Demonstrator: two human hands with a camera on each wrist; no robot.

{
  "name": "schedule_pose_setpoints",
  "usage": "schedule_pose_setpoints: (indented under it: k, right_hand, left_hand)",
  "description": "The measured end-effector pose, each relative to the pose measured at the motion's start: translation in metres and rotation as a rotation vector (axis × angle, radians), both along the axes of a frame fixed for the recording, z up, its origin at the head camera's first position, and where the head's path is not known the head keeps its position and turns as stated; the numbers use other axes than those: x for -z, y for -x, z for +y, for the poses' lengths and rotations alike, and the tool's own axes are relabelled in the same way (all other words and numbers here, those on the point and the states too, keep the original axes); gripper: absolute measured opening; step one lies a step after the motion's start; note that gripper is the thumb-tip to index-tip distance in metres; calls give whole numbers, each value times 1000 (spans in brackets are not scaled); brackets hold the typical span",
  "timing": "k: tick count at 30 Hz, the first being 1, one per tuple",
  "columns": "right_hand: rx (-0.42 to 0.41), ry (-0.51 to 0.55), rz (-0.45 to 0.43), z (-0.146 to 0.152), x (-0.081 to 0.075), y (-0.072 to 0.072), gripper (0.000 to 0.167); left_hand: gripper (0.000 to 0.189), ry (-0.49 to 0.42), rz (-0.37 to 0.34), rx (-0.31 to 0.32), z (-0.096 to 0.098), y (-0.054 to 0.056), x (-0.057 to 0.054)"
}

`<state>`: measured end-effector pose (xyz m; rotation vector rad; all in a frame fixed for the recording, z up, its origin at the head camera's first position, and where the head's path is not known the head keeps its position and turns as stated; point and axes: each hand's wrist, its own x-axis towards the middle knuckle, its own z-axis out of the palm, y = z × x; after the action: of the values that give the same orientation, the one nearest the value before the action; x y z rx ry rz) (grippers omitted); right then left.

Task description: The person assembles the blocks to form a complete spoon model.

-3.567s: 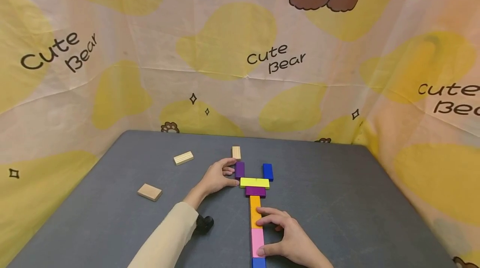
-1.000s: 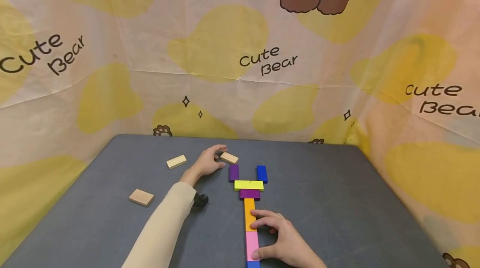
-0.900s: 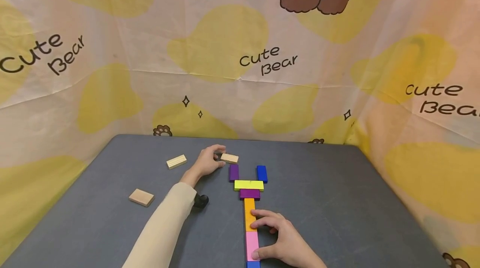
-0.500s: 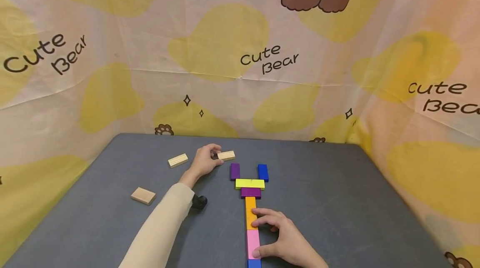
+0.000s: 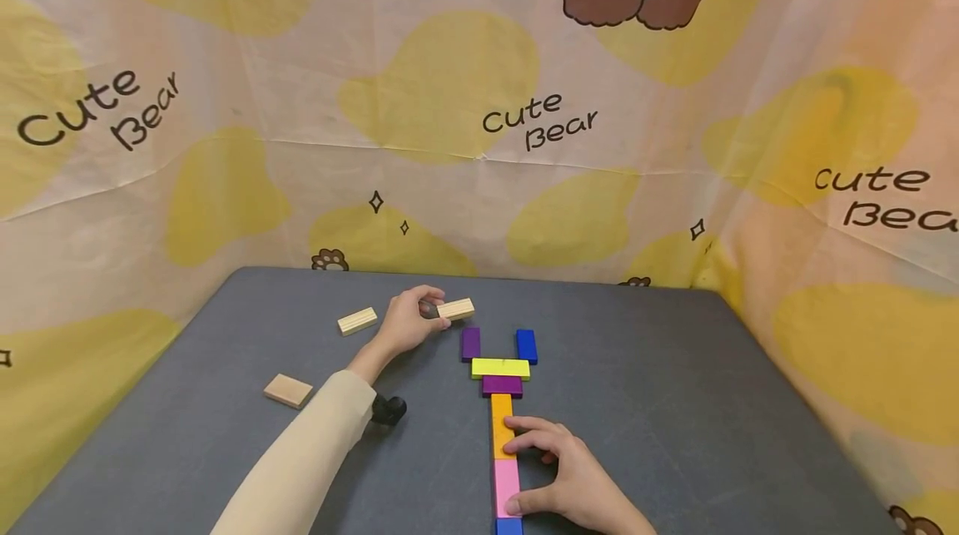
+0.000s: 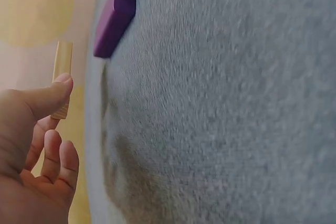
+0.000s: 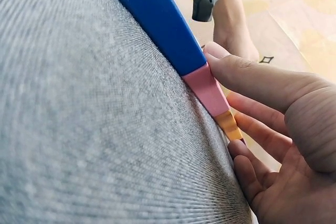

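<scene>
My left hand (image 5: 407, 320) pinches a plain wooden block (image 5: 455, 309) between thumb and fingers. In the left wrist view this wooden block (image 6: 62, 64) is held above the grey table, apart from the coloured blocks. My right hand (image 5: 573, 473) rests against the row, thumb at the pink block (image 5: 506, 488) and fingertips at the orange block (image 5: 502, 425). A blue block (image 7: 157, 19) adjoins the pink one at the near end. Beyond the orange block lie a purple block (image 5: 502, 386) and a yellow block (image 5: 499, 368) crosswise. Another purple block (image 5: 470, 344) and a blue block (image 5: 527, 346) point away behind them.
Two loose wooden blocks lie to the left: one block (image 5: 357, 320) towards the back, another block (image 5: 288, 390) nearer. A printed cloth (image 5: 449, 210) hangs behind and beside the grey table (image 5: 674, 402). A black device (image 5: 390, 410) sits at the left wrist.
My left hand left the far purple block and took hold of the wooden block behind it. That block has turned from lengthwise to crosswise and moved slightly left. The right hand stayed on the row.
</scene>
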<state>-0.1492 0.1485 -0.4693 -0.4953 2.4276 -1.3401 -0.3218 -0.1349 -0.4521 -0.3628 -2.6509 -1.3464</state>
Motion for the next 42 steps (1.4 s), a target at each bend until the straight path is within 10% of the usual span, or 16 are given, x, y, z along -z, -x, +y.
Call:
schedule_pose_setpoints:
  k: [23, 42]
  right_hand:
    - [-2, -9, 14, 0, 0, -1, 44]
    - [-26, 23, 44, 3, -1, -2, 45]
  left_hand:
    - [38, -19, -10, 198, 46, -37, -16]
    - [39, 28, 5, 190, 52, -37, 4]
